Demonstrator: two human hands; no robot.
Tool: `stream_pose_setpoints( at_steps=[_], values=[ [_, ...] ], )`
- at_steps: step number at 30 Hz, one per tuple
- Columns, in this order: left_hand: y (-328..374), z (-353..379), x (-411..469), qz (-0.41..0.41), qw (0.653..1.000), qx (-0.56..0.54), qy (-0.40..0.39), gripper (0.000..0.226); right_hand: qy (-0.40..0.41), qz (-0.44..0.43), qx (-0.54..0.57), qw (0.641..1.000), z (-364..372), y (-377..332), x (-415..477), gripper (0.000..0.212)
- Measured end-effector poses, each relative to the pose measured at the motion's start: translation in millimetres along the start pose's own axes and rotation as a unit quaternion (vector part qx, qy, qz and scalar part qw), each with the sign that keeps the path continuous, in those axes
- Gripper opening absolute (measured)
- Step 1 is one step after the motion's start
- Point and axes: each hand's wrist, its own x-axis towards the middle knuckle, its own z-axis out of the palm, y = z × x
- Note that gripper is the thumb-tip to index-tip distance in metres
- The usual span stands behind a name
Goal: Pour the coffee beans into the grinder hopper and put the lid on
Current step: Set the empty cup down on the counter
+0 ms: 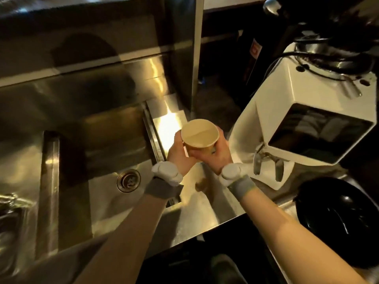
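Centre of frame: paper cup [199,136], tan, held upright between both hands above the steel desk [205,214]. Inside looks pale and bare; no beans visible in it from this angle.

Left hand [178,153] cups the left wall and underside, fingers [194,158] curled closed on the cup. Right hand [219,154] wraps the right wall, fingers likewise closed on the cup. White band on each wrist.

Right of frame: white coffee grinder [291,111], just beside the right hand; dark screen on its front, metal fork below. Its hopper runs out of the upper right, dark and blurred.

Lower right: black round lid [336,218], lying on the desk.

Left of frame: steel sink [67,144], drain [128,180] in its floor.
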Motion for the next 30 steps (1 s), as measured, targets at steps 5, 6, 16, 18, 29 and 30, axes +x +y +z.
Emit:
stream_pose_setpoints(
  at_steps=[5, 6, 16, 18, 29, 30],
  values=[
    [-32, 17, -6, -0.055, 0.998, 0.000, -0.005, 0.083, -0.017, 0.045, 0.006, 0.999, 10, 41, -11, 0.071],
    [-36, 18, -7, -0.046, 0.999, 0.017, 0.012, 0.081, -0.018, 0.048, 0.012, 0.999, 11, 45, -14, 0.071],
    [-73, 27, 0, -0.003, 1.000, 0.007, 0.024, 0.071, -0.032, 0.082, 0.037, 0.995, 26, 65, -16, 0.081],
    [-75, 28, 0, -0.011, 1.000, -0.003, 0.014, 0.071, -0.042, 0.088, 0.032, 0.995, 26, 65, -16, 0.082],
    [-47, 37, -30, -0.178, 0.959, 0.212, -0.062, 0.041, -0.054, 0.158, 0.001, 0.986, -15, 56, -36, 0.070],
    [-41, 42, -34, -0.170, 0.960, 0.204, -0.091, 0.036, -0.047, 0.167, -0.017, 0.985, -22, 53, -42, 0.060]
  ],
)
